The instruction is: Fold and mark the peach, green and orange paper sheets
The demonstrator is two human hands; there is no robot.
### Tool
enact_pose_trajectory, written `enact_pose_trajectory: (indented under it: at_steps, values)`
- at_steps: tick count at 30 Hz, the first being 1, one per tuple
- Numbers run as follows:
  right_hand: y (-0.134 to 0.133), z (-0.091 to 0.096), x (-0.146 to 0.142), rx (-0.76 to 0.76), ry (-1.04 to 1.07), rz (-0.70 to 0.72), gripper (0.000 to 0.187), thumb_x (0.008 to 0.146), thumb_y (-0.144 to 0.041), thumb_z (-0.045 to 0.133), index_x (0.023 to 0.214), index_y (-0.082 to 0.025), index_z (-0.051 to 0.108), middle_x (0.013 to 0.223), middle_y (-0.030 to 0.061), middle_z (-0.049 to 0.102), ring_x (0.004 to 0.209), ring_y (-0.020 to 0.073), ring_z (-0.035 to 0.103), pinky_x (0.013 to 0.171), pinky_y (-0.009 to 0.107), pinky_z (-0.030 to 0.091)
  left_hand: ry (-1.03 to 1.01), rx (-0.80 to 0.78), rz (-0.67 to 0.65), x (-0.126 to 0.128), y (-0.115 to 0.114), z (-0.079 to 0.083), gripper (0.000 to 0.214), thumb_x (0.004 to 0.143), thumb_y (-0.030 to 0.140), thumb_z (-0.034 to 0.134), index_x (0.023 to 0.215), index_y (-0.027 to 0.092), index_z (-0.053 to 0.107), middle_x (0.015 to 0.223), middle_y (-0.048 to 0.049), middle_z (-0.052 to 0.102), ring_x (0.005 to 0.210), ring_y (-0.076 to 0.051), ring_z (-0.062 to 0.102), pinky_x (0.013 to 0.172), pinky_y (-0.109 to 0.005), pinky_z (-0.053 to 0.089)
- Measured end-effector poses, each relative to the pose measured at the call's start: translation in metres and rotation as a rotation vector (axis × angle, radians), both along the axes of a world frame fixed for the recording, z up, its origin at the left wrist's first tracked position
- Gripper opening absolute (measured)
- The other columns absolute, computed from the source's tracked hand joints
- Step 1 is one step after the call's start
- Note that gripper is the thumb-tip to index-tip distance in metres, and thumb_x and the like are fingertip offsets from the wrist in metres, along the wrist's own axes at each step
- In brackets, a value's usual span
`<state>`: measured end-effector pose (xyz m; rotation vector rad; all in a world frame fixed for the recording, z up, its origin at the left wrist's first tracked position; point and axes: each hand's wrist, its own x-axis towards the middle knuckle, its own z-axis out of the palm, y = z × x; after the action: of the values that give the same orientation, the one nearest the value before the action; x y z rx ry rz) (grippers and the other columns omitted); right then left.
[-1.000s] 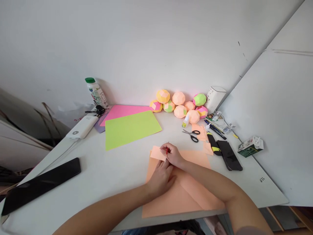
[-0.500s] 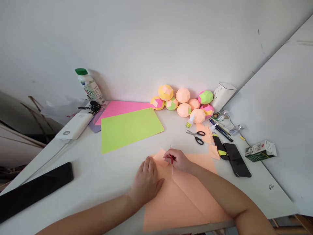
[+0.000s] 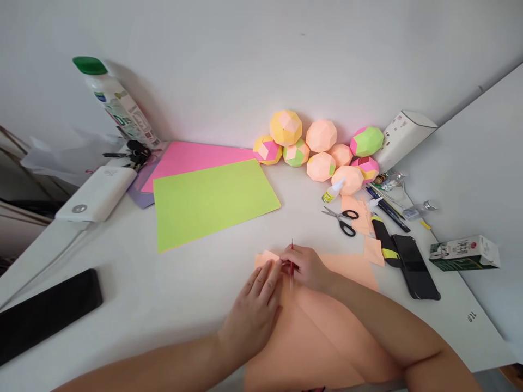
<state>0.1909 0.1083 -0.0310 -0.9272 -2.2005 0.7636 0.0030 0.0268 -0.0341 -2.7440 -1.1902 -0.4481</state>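
A large sheet of peach paper with a diagonal crease lies in front of me. On its upper left part sits a small peach paper piece, partly covered by my fingers. My left hand lies flat over the piece and the sheet, its fingers stretched out and the tips close to my right hand. My right hand is closed around a slim red pen, held nearly upright. Its thin dark end points away from me, and its lower end is blurred. Where the pen meets the paper is hidden.
Green paper overlaps pink paper at back left. Several faceted paper balls stand along the wall. Scissors, a glue bottle, a box cutter and a phone lie right; a power bank lies left.
My left hand has slid right and away from me onto the small paper piece, its fingertips now near my right hand. The right hand keeps the red pen. The view has shifted closer.
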Motion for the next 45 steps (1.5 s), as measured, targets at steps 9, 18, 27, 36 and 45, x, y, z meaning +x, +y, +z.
enact_pose_trajectory:
  at_steps: [9, 18, 27, 36, 45]
  values:
    - [-0.007, 0.006, -0.001, 0.251, -0.060, -0.085, 0.019, 0.085, -0.005, 0.047, 0.083, -0.021, 0.058, 0.081, 0.0035, 0.062, 0.074, 0.0140, 0.053, 0.063, 0.025, 0.048, 0.056, -0.075, 0.081, -0.001, -0.003, -0.002, 0.053, 0.094, 0.041, 0.035, 0.126, 0.003, 0.054, 0.137, -0.0257, 0.049, 0.130, -0.038, 0.044, 0.106, -0.051, 0.035]
    - [-0.009, 0.008, 0.000, 0.417, -0.213, 0.038, 0.021, 0.087, -0.008, 0.050, 0.094, -0.022, 0.064, 0.095, 0.0043, 0.070, 0.092, 0.0179, 0.059, 0.068, 0.030, 0.050, -0.039, -0.160, 0.060, -0.002, 0.000, 0.004, 0.049, 0.092, 0.035, 0.042, 0.131, 0.008, 0.051, 0.138, -0.0196, 0.050, 0.134, -0.036, 0.036, 0.110, -0.052, 0.033]
    - [-0.008, 0.011, 0.003, 0.436, -0.173, 0.032, 0.022, 0.085, -0.006, 0.052, 0.099, -0.019, 0.063, 0.103, 0.0086, 0.071, 0.100, 0.0216, 0.062, 0.070, 0.033, 0.055, -0.056, -0.173, 0.077, -0.004, 0.000, 0.004, 0.052, 0.091, 0.040, 0.047, 0.131, 0.007, 0.050, 0.147, -0.0214, 0.038, 0.141, -0.040, 0.022, 0.112, -0.050, 0.028]
    - [-0.008, 0.010, 0.005, 0.530, -0.222, 0.211, 0.011, 0.091, -0.016, 0.053, 0.092, -0.021, 0.063, 0.098, 0.0055, 0.071, 0.104, 0.0212, 0.060, 0.068, 0.031, 0.053, -0.004, -0.148, 0.146, -0.003, -0.004, 0.007, 0.051, 0.092, 0.041, 0.040, 0.128, 0.008, 0.055, 0.141, -0.0176, 0.047, 0.136, -0.034, 0.036, 0.109, -0.046, 0.033]
    - [-0.007, 0.011, 0.001, 0.568, -0.273, 0.149, 0.007, 0.086, -0.011, 0.061, 0.091, -0.014, 0.064, 0.093, 0.0080, 0.072, 0.105, 0.0215, 0.060, 0.069, 0.031, 0.051, -0.037, -0.157, 0.161, -0.004, -0.001, 0.009, 0.059, 0.090, 0.044, 0.044, 0.130, 0.002, 0.051, 0.141, -0.0262, 0.043, 0.136, -0.039, 0.034, 0.110, -0.049, 0.030]
